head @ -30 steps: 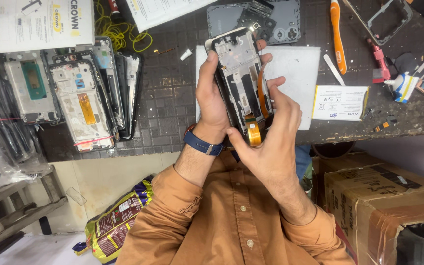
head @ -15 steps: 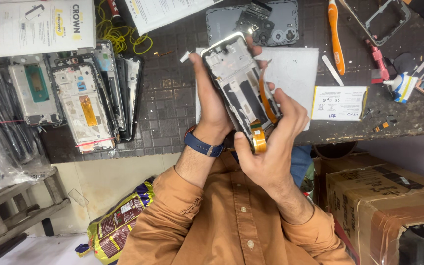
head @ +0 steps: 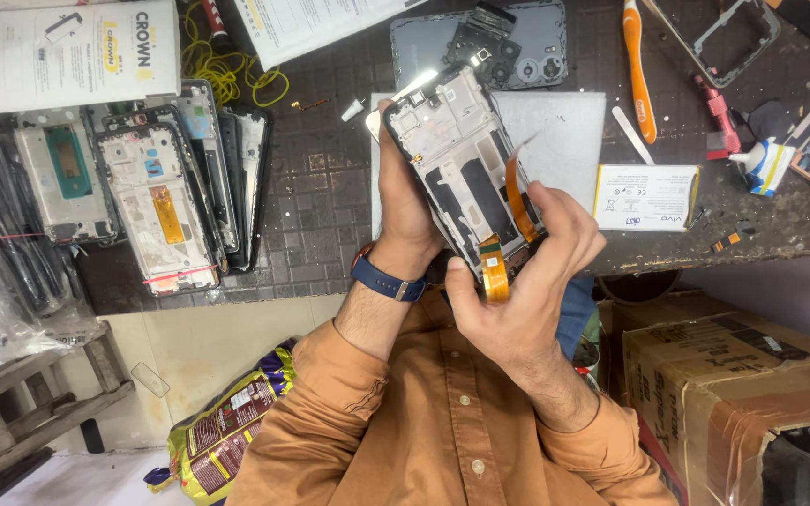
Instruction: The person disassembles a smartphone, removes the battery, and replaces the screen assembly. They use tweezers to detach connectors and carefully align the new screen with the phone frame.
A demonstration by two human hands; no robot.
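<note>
Phone frame (head: 461, 159) tilted, top up-left

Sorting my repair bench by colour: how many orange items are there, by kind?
Orange flex ribbon cables on the phone frame held in the left hand and right hand: 2, one long, one at the bottom
Orange-handled pry tool: 1
Orange strip on a stacked frame: 1
Total: 4

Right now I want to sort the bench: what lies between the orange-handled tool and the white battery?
In the head view, a small white plastic pry stick lies on the dark mat between the orange-handled tool and the white battery, apart from both.
</note>
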